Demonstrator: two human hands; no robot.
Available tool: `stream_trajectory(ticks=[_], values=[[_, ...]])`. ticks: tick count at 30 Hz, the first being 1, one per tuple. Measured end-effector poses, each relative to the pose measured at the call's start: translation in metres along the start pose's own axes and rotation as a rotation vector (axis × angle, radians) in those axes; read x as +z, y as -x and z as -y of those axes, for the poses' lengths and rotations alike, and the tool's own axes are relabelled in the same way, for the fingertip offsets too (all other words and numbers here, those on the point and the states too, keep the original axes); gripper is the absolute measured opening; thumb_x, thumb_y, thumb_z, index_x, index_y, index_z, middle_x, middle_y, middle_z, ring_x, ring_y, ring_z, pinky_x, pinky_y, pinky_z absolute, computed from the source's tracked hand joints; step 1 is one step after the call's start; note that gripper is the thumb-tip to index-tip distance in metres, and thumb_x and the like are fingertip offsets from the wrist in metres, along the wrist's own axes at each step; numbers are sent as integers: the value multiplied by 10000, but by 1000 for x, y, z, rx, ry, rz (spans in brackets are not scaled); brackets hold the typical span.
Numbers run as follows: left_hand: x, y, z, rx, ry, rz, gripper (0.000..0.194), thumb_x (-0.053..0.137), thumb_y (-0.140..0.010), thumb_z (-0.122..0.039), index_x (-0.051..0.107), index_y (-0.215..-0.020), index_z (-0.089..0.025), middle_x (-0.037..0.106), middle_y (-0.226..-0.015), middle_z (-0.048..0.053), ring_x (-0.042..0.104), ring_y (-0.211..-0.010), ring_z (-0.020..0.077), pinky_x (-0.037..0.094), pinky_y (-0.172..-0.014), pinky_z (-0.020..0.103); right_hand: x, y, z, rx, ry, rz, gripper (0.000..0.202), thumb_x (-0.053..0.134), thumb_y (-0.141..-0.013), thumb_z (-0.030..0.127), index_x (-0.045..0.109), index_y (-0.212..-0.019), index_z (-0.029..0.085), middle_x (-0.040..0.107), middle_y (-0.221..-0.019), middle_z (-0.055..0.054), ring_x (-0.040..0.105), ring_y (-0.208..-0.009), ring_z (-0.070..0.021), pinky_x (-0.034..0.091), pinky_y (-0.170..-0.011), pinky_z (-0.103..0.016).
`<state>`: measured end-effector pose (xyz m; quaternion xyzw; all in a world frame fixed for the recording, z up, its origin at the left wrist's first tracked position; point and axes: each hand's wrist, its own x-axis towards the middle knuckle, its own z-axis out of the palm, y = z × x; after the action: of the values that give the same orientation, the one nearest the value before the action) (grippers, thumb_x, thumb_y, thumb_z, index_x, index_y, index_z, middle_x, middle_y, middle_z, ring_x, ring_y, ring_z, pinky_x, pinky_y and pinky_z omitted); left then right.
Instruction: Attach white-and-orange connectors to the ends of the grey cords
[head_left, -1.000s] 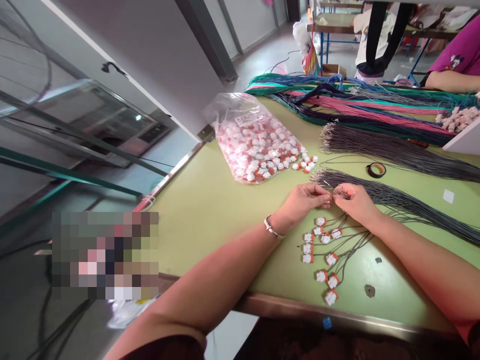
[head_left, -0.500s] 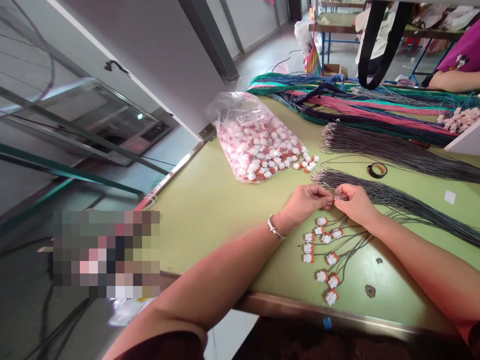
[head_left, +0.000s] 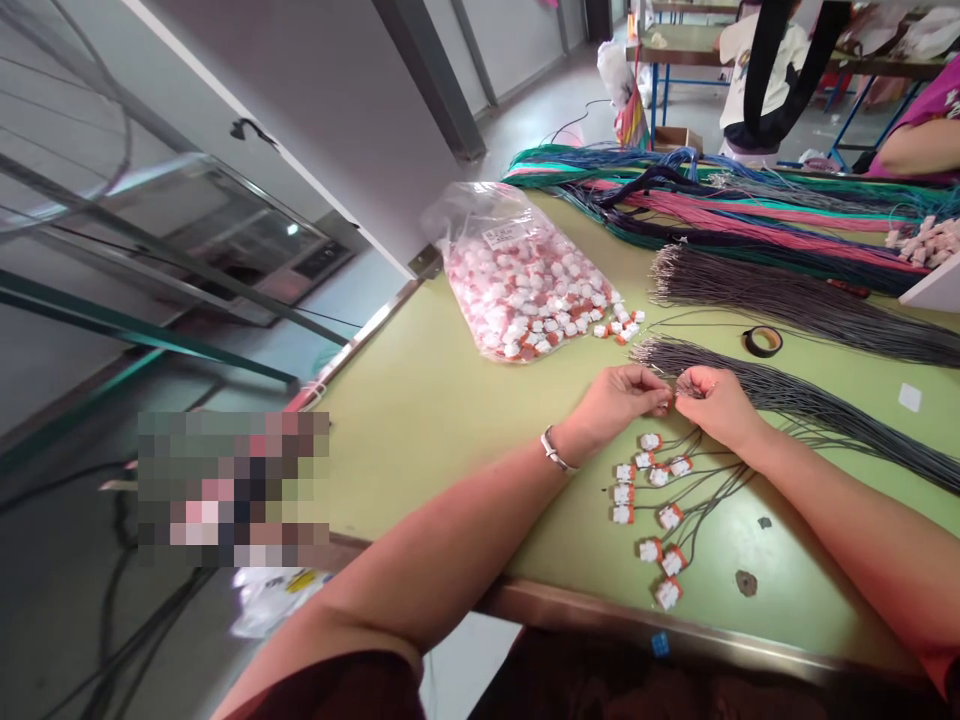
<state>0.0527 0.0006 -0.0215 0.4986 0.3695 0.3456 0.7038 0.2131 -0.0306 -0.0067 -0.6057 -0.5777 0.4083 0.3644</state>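
Note:
My left hand (head_left: 628,392) is closed in a pinch, and a bit of a small white connector (head_left: 664,404) shows at its fingertips. Just to its right, my right hand (head_left: 716,405) is closed around thin grey wires (head_left: 690,390), their metal ends near the fingertips. The two hands almost meet over the green table. Below them lie several white-and-orange connectors (head_left: 670,516) with grey wires running up toward my right hand. Behind the hands rests a bundle of dark grey wires (head_left: 817,405), its metal-tipped ends pointing left.
A clear plastic bag (head_left: 525,280) of connectors lies at the back, with several loose connectors (head_left: 621,328) at its mouth. Another grey wire bundle (head_left: 795,300), a tape roll (head_left: 762,341) and coloured wires (head_left: 720,215) lie beyond. A person's arm (head_left: 919,145) is at the far right.
The whole view has shifted slightly, so things appear a little farther right. My hands are slightly farther apart, and a bit of the white connector now shows at the left fingertips.

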Motion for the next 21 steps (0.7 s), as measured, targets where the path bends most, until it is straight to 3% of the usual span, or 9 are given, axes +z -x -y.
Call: stream_trajectory(ticks=[4, 7, 10, 11, 12, 15, 16, 18, 21], values=[[-4, 2, -5, -22, -112, 52, 263, 800, -650, -314, 633, -708, -119, 651, -601, 9, 573, -528, 83, 472, -549, 219, -3, -2, -2, 45, -61, 52, 93, 567, -597, 267, 513, -593, 192, 465, -466, 55, 385, -454, -86, 288, -459, -235], [-11, 7, -15, 11, -377, 171, 173, 759, -676, -272, 660, -692, -131, 643, -594, 5, 533, -521, 81, 418, -508, 202, -6, -3, -2, 74, -226, 12, 167, 631, -650, 333, 566, -671, 180, 589, -551, 16, 501, -489, -107, 395, -501, -245], [-20, 9, -24, 80, -639, 308, 123, 717, -712, -264, 694, -681, -147, 652, -622, 14, 536, -559, 99, 412, -534, 216, -8, -5, -2, 73, -339, -40, 283, 688, -673, 431, 610, -738, 167, 632, -615, 0, 510, -488, -95, 422, -507, -243], [-23, 7, -26, 128, -706, 259, 148, 692, -742, -283, 696, -681, -149, 654, -644, 22, 542, -577, 111, 423, -554, 230, -7, -5, -2, 74, -348, -28, 310, 693, -678, 452, 623, -768, 164, 630, -608, 4, 490, -468, -88, 410, -486, -239], [-26, 3, -27, 200, -773, 138, 175, 663, -775, -300, 699, -695, -149, 658, -680, 35, 554, -609, 126, 441, -588, 249, -6, -5, -2, 75, -345, -12, 328, 691, -685, 465, 634, -797, 162, 625, -595, 7, 464, -447, -83, 389, -464, -235], [-34, -14, -24, 464, -999, -316, 206, 558, -865, -272, 719, -906, -150, 685, -908, 89, 595, -824, 192, 484, -795, 335, -3, -4, -3, 54, -309, -3, 321, 672, -704, 456, 646, -822, 159, 619, -573, 8, 396, -427, -69, 317, -425, -224], [-37, -20, -22, 515, -1084, -354, 237, 525, -881, -236, 709, -1006, -154, 682, -1008, 107, 590, -918, 214, 471, -877, 366, -2, -4, -4, 48, -294, -8, 304, 669, -705, 444, 644, -803, 158, 615, -569, 7, 380, -430, -67, 297, -422, -223], [-40, -30, -16, 526, -1245, -287, 300, 463, -891, -163, 692, -1084, -157, 663, -1117, 127, 565, -1013, 239, 446, -945, 394, -1, -4, -5, 38, -265, -9, 264, 664, -703, 417, 632, -759, 160, 606, -562, 7, 364, -438, -65, 278, -427, -225], [-43, -33, -11, 464, -1396, -212, 332, 419, -869, -97, 718, -1001, -155, 667, -1071, 132, 562, -1002, 253, 455, -908, 380, -1, -4, -6, 28, -230, -16, 212, 639, -700, 377, 603, -700, 168, 584, -557, 14, 367, -458, -71, 283, -452, -234]])
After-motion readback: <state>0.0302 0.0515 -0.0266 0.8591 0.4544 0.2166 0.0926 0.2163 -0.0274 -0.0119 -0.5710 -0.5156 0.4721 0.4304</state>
